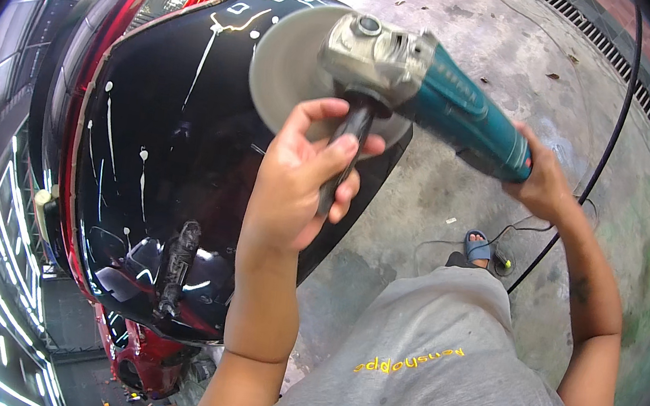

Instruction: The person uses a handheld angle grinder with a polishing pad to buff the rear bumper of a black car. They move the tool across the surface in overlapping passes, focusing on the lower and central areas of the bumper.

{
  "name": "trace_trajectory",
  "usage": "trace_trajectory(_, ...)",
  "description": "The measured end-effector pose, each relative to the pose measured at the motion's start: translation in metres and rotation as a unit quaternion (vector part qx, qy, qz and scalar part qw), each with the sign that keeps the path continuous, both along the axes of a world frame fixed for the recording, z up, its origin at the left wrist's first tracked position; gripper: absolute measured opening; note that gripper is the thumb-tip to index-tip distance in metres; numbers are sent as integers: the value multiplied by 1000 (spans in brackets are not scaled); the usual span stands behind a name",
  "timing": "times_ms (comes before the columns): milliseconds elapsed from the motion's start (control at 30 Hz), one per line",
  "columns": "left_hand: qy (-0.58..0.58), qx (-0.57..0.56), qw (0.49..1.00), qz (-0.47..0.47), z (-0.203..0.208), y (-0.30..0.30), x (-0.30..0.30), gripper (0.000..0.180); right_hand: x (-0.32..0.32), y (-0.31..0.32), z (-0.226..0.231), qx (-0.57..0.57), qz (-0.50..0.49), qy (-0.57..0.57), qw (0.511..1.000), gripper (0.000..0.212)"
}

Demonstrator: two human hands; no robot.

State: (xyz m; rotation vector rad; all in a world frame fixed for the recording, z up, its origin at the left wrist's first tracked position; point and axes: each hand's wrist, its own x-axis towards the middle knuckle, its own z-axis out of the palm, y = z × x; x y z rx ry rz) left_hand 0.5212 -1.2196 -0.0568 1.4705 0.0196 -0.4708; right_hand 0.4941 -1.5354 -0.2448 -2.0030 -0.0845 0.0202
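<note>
Polisher (pixel 445 96) is held up, left hand (pixel 300 172) curled round the side handle (pixel 358 118), right hand (pixel 545 181) gripping the rear. Left of the hands, white streaks (pixel 143 155) on the black panel (pixel 212 165) lie unspread; work looks barely begun.

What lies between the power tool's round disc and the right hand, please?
In the head view, the metal head and then the teal body lie between the disc and the right hand.
</note>
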Motion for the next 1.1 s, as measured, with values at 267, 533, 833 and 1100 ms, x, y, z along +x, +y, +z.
trace_trajectory(267, 59, 21, 998, -9, -20, 74, -85, 47, -113, 109, -69, 146, 18, 66, 987, 97)
trace_trajectory(533, 97, 101, 989, -47, -40, 113, -127, 38, -150, 174, -125, 388, 151, 98, 904, 139)
trace_trajectory(833, 143, 166, 971, -91, -73, 121, -140, 34, -124, 223, -102, 361, 64, 6, 930, 116)
trace_trajectory(1100, 121, 71, 990, 34, -130, 151, -216, 75, -59, 157, -100, 343, 36, -6, 938, 102)
